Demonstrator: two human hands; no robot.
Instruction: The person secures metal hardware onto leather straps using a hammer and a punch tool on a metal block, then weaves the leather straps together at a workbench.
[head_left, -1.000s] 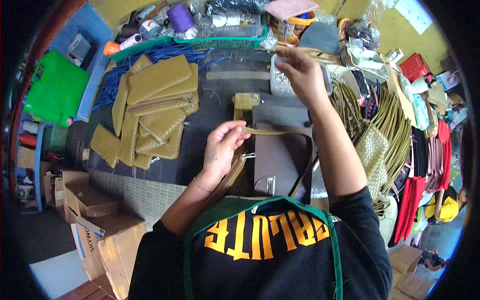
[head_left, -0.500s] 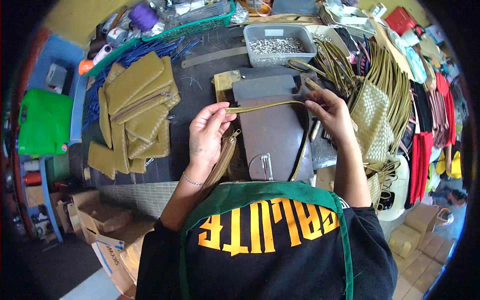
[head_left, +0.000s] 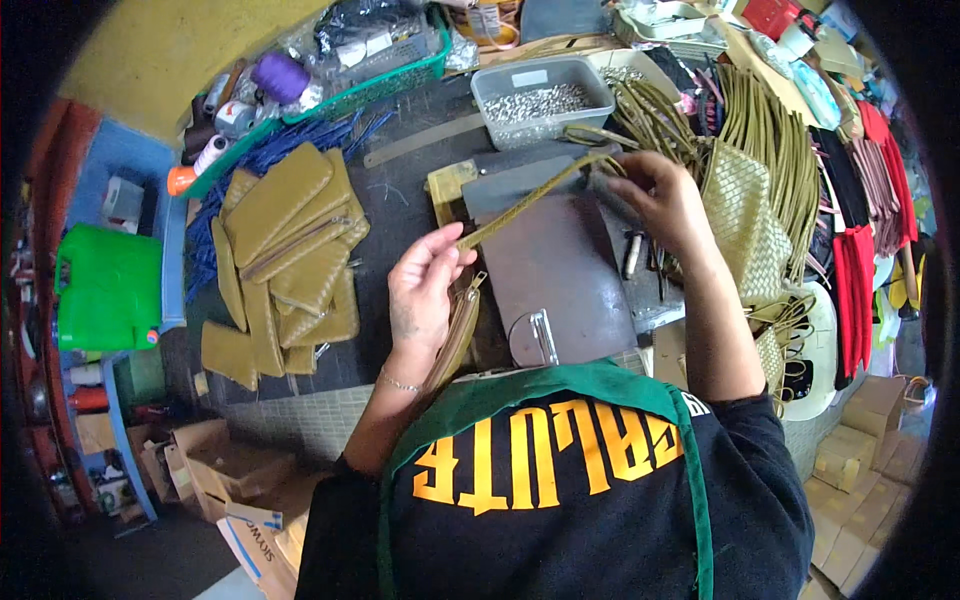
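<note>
A narrow olive strap (head_left: 525,204) slants upward from left to right over the table. Its lower end is pinched between the thumb and fingers of my left hand (head_left: 424,285). My right hand (head_left: 655,195) grips the strap near its upper end, where it bends over. The rest of that end is hidden behind the fingers. Under the strap lies a smooth brown-grey board (head_left: 560,280) with a metal clip (head_left: 542,335) at its near edge. Just right of my left wrist is an olive zippered pouch (head_left: 458,335), partly covered by the forearm.
A pile of olive woven pouches (head_left: 290,225) lies to the left. Behind the board stands a clear bin (head_left: 540,75) of small metal parts. Several olive straps (head_left: 760,150) and a woven olive piece (head_left: 740,215) lie on the right. Thread spools (head_left: 280,77) crowd the far left.
The strap has gone from nearly level to a steep slant as my right hand rose a little. The length that hung down from my right hand over the board no longer shows.
</note>
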